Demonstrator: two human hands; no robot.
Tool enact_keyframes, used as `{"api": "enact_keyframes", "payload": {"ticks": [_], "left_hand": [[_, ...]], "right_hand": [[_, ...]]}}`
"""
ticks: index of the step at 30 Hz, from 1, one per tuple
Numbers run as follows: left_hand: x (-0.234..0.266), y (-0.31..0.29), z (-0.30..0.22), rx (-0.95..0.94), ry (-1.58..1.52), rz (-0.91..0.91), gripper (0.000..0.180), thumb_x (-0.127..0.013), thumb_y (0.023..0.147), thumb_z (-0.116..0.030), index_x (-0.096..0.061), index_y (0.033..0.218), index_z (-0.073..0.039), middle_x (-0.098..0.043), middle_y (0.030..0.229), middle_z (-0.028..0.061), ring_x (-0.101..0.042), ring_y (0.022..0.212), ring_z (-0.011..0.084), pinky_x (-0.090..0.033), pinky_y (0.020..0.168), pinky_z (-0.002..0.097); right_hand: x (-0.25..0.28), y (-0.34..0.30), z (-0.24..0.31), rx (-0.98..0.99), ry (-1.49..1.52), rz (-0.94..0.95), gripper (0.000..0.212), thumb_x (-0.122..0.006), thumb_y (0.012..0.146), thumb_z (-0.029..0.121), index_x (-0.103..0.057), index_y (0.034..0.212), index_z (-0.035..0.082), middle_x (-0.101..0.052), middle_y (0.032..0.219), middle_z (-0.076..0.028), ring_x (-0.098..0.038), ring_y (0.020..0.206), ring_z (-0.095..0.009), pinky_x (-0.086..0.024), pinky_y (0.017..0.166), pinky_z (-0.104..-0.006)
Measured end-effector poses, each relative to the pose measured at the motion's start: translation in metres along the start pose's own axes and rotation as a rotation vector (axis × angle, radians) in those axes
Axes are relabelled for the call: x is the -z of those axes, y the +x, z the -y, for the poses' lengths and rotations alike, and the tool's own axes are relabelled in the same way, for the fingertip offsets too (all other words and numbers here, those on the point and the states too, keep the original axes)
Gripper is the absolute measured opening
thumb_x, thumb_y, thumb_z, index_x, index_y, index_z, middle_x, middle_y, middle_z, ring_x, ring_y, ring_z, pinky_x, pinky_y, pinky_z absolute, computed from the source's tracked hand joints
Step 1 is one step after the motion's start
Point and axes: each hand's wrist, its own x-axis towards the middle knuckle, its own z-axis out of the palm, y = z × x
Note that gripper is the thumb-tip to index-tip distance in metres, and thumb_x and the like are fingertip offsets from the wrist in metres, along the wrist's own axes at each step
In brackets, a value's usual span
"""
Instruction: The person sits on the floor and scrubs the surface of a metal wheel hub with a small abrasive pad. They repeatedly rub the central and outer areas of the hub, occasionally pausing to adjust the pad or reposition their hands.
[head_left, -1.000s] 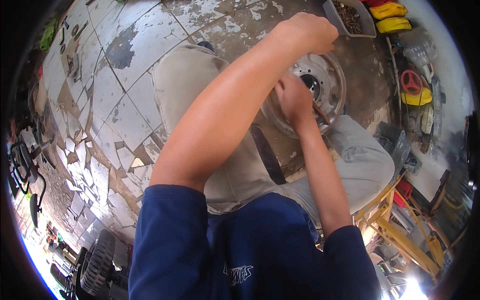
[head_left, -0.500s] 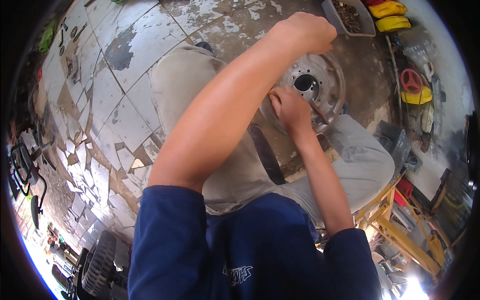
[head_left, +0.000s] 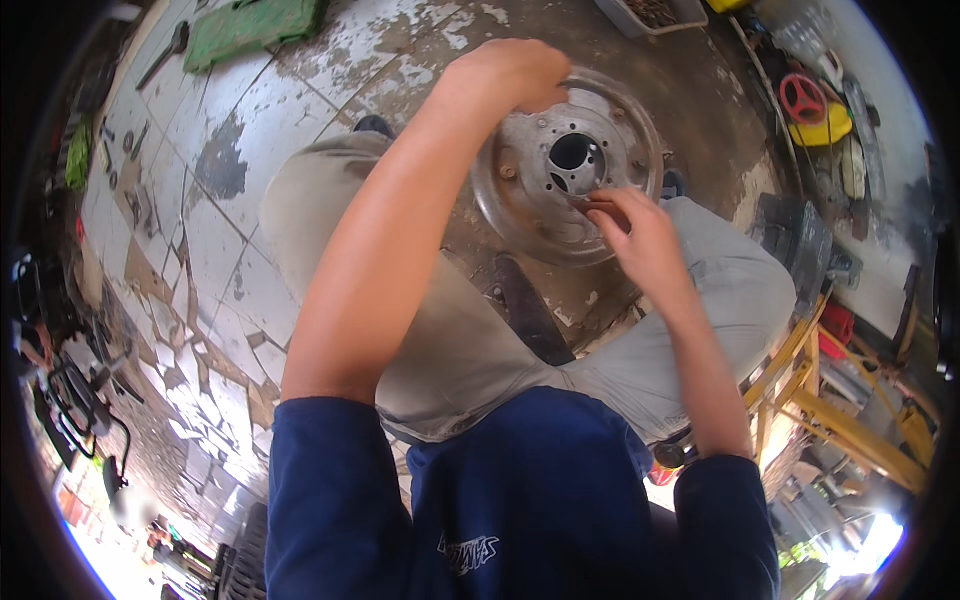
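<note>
Green plastic-looking case (head_left: pixel 250 32) lies far left on the tiled floor (head_left: pixel 265 110). The left hand (head_left: pixel 515 75) curls at the far edge of a grey wheel rim (head_left: pixel 530 160) on the floor; what its grip holds is hidden. The right hand (head_left: pixel 645 235) bends near the rim's centre hole, its grip unclear. Farther right: a red handwheel (head_left: pixel 787 100).

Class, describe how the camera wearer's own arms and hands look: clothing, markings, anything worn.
The left sleeve and right sleeve are dark navy and short, with no visible markings. The left forearm and right forearm are bare, without cables. The left hand and right hand are ungloved. No watch or bracelet shows.
</note>
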Motion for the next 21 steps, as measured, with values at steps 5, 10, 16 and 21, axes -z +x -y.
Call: {"api": "enact_keyframes", "payload": {"ticks": [5, 10, 16, 21], "left_hand": [[-0.016, 0.000, 0.008, 0.007, -0.010, 0.049, 0.043, -0.059, 0.094, -0.032, -0.059, 0.132, -0.013, -0.069, 0.116, 0.0149, -0.065, 0.107, 0.0335, -0.051, 0.092, 0.0443], [-0.030, 0.004, 0.009, 0.020, 0.049, 0.159, 0.043, -0.064, 0.092, -0.028, -0.059, 0.131, -0.012, -0.069, 0.115, 0.0147, -0.065, 0.107, 0.0335, -0.051, 0.090, 0.0434], [-0.053, 0.000, -0.005, -0.004, -0.037, 0.270, 0.037, -0.066, 0.090, -0.022, -0.062, 0.125, -0.009, -0.072, 0.103, 0.0143, -0.067, 0.097, 0.0341, -0.051, 0.084, 0.0424], [-0.076, -0.010, -0.039, -0.087, -0.066, 0.286, 0.039, -0.066, 0.090, -0.022, -0.062, 0.126, -0.010, -0.072, 0.096, 0.0156, -0.068, 0.093, 0.0349, -0.051, 0.082, 0.0435]], "right_hand": [[0.051, 0.020, -0.017, 0.129, -0.056, 0.022, 0.028, -0.070, 0.086, 0.017, -0.065, 0.112, 0.007, -0.066, 0.099, -0.011, -0.063, 0.096, -0.031, -0.050, 0.083, -0.0385], [0.049, 0.037, -0.044, 0.025, 0.170, -0.046, 0.026, -0.069, 0.087, 0.019, -0.067, 0.109, 0.007, -0.067, 0.101, -0.010, -0.063, 0.100, -0.030, -0.050, 0.083, -0.0393], [0.039, 0.047, -0.062, 0.128, -0.103, -0.102, 0.026, -0.068, 0.086, 0.019, -0.067, 0.109, 0.008, -0.067, 0.105, -0.009, -0.062, 0.103, -0.029, -0.051, 0.085, -0.0408], [0.031, 0.048, -0.071, 0.070, -0.127, 0.052, 0.030, -0.066, 0.081, 0.008, -0.066, 0.111, 0.005, -0.067, 0.107, -0.011, -0.061, 0.106, -0.031, -0.051, 0.086, -0.0431]]}}
